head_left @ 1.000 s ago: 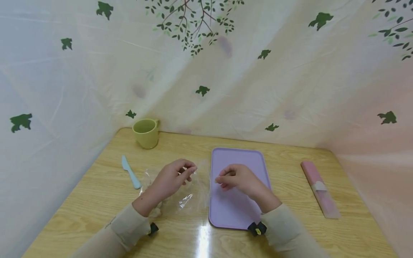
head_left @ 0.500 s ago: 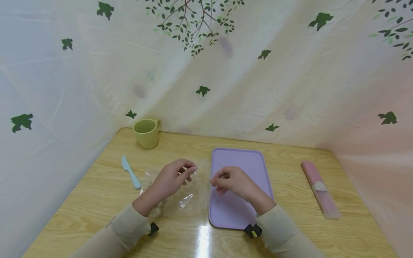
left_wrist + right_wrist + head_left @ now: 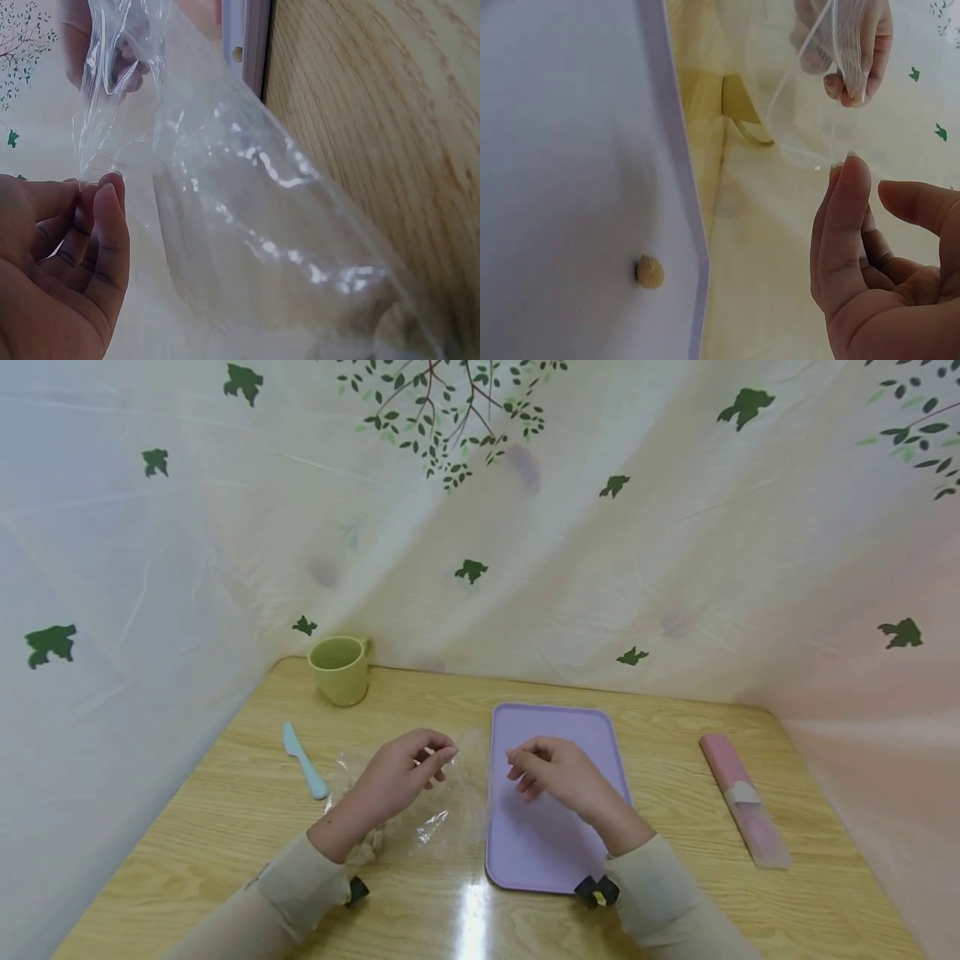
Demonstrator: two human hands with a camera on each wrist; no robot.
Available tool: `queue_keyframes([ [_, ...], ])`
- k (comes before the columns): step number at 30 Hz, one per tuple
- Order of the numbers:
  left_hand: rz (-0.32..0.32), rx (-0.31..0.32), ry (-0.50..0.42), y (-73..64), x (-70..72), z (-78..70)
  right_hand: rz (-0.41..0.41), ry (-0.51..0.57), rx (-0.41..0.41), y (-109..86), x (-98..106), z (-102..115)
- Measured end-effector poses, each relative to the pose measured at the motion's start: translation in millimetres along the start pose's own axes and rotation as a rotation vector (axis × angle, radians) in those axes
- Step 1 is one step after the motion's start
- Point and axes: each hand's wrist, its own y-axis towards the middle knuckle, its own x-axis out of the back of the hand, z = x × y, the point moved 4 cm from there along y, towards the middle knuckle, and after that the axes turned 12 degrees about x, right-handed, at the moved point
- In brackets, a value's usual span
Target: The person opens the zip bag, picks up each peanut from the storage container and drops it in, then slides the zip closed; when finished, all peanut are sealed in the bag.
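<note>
My left hand [image 3: 408, 768] pinches the upper edge of a clear plastic bag [image 3: 240, 210] between thumb and fingertips. Beige lumps [image 3: 367, 843] lie in the bag's lower left part, partly hidden by my wrist. Over the purple tray [image 3: 540, 860], my right hand [image 3: 562, 772] is raised beside the bag. In the right wrist view, a gap shows between its thumb and bent fingers [image 3: 844, 232], with the fingertips close to the bag's loose edge. A small round tan piece [image 3: 651, 271] sits on the tray in that view; the head view does not show it.
A green mug [image 3: 339, 672] stands at the back left, and a light blue plastic knife [image 3: 303, 760] lies in front of it. On the right is a long pink case [image 3: 742, 802] with a pale band. Printed cloth [image 3: 525, 568] surrounds the wooden table.
My right hand moved left to the bag's edge, then back right, and its thumb and fingers have parted. The left hand has kept its place on the bag.
</note>
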Motion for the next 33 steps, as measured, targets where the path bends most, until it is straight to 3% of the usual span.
queue_keyframes([
  [13,0.003,-0.005,-0.003,-0.9,-0.1,-0.1,-0.087,-0.084,-0.039,5.6,26.4,-18.9],
  [21,0.006,-0.004,-0.005,-0.1,-0.9,0.8,-0.028,-0.158,-0.071,4.7,32.1,-35.7],
  [33,0.013,0.001,-0.01,1.0,-2.9,1.2,0.072,-0.257,-0.116,6.9,24.4,-53.0],
])
